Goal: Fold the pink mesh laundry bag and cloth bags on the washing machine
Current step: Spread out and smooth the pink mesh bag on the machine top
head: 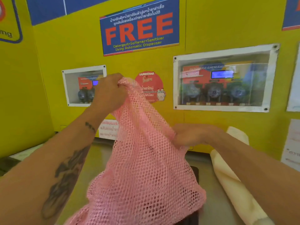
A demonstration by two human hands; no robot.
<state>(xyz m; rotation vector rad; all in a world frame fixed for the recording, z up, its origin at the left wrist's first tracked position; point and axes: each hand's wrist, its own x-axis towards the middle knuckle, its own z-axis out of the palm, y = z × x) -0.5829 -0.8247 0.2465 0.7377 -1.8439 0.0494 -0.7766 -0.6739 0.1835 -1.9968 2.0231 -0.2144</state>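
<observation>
Pink mesh bag (142, 168) hangs | left hand (108, 91) raised, gripping top | right hand (193, 135) lower, pinching edge

The pink mesh bag (142, 168) hides most of the washing machine's surface (97, 159) from you, along with a dark shape beneath it that you cannot identify. Its lower end is cut off by the bottom edge. Right of the bag, your right hand (193, 135) is blurred, its fingers hidden in the mesh, and your forearm partly covers the cream cloth bag (230, 181).
</observation>
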